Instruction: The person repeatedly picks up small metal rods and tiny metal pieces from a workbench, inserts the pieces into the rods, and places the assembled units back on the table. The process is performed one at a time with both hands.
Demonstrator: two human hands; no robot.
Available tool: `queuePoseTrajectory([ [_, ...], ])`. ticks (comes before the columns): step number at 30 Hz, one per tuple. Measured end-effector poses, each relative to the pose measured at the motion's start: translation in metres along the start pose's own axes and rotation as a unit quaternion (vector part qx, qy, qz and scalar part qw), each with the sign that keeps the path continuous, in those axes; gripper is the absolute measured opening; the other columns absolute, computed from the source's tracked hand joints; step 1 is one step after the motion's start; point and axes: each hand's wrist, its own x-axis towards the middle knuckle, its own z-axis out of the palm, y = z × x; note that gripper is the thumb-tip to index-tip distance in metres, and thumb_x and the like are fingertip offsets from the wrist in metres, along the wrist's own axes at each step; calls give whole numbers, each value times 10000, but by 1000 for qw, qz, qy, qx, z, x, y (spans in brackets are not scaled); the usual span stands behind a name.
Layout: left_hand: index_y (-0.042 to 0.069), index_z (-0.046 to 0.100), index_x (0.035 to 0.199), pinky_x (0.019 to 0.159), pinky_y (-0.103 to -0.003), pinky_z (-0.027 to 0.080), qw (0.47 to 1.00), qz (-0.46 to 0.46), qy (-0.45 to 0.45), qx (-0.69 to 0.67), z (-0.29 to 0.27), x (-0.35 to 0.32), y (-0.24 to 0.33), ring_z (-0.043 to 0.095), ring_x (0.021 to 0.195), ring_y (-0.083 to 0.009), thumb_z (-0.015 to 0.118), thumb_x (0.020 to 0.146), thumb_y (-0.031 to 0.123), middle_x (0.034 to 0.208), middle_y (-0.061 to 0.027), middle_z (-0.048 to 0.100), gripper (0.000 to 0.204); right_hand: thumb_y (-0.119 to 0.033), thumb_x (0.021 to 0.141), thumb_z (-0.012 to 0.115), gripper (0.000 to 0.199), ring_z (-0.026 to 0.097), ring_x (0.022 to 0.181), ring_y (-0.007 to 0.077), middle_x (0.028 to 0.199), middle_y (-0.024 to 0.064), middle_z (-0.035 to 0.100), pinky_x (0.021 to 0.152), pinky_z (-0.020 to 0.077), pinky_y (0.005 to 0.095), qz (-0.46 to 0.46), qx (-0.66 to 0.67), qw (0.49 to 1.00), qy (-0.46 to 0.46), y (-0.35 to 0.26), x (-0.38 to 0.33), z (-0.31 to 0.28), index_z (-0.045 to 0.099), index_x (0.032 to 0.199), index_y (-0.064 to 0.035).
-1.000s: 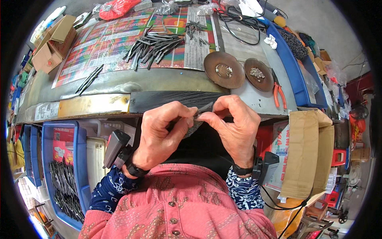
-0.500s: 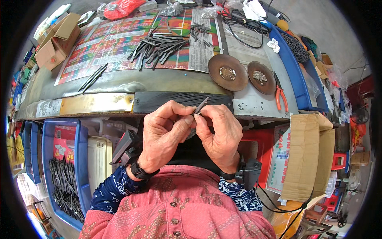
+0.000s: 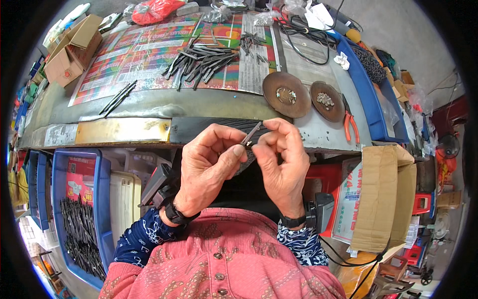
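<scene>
My left hand (image 3: 211, 162) pinches a slim dark grey strip (image 3: 253, 132) between thumb and forefinger, over the near edge of the bench. The strip slants up to the right, and a tiny shiny bit shows beside the left thumb tip. Close to the strip's far end is my right hand (image 3: 283, 162), its thumb and forefinger apart with nothing visible between them. Beyond the hands lies a heap of similar dark strips (image 3: 201, 62) on a printed colourful sheet (image 3: 134, 55). Two shallow brown dishes, one (image 3: 271, 94) with thin shiny pins and another (image 3: 333, 112) with small silvery pieces, stand to the right.
Red-handled pliers (image 3: 351, 127) lie right of the dishes. A few strips (image 3: 118, 98) rest at the bench's left. A blue bin (image 3: 102, 199) of dark strips stands lower left. Cardboard boxes (image 3: 381, 199) sit at lower right, and black cables (image 3: 308, 45) coil at the back.
My right hand has come away from the strip, moving slightly right, and its thumb and forefinger have parted. The left hand keeps its pinch on the strip.
</scene>
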Motion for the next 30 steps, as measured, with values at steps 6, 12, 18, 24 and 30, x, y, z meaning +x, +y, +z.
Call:
queuePoseTrajectory([
  [6, -2, 599, 1029, 521, -169, 374, 1000, 5, -11, -8, -2, -1, -2, 478, 610, -15, 603, 926, 16, 821, -23, 643, 105, -131, 896, 669, 505, 527, 685, 42, 802, 11, 569, 588, 430, 192, 44, 8, 999, -4, 1, 6, 5, 416, 1313, -5],
  [12, -3, 622, 1036, 520, -168, 376, 1000, 16, 0, -6, -8, -2, -3, 472, 604, -13, 597, 916, -7, 806, -22, 646, 122, -234, 860, 732, 609, 477, 591, 62, 751, 26, 541, 518, 417, 218, -84, -47, 995, -37, 5, 8, 14, 401, 1327, -27],
  [18, -4, 628, 1037, 528, -166, 372, 1000, -1, 19, 17, -9, -4, -1, 468, 613, -6, 592, 909, -23, 806, -13, 642, 135, -196, 883, 701, 543, 455, 582, 69, 749, 21, 536, 513, 402, 222, -45, -31, 998, 44, 3, 13, 7, 416, 1315, -33],
  [24, -3, 627, 1035, 515, -164, 357, 1000, 5, 20, 22, -8, -5, -1, 458, 607, -1, 592, 907, -28, 807, -13, 644, 135, -123, 864, 717, 463, 477, 698, 38, 877, 13, 549, 608, 402, 174, 64, -15, 997, 39, 5, 8, 6, 450, 1227, -16],
  [30, -2, 622, 1016, 508, -168, 350, 1000, 10, 15, 15, -7, -3, -4, 451, 602, 1, 591, 915, -20, 797, -4, 632, 107, -96, 811, 751, 209, 511, 550, 167, 707, 74, 535, 499, 421, 287, -54, -35, 998, 18, 7, 4, 13, 560, 802, -12],
])
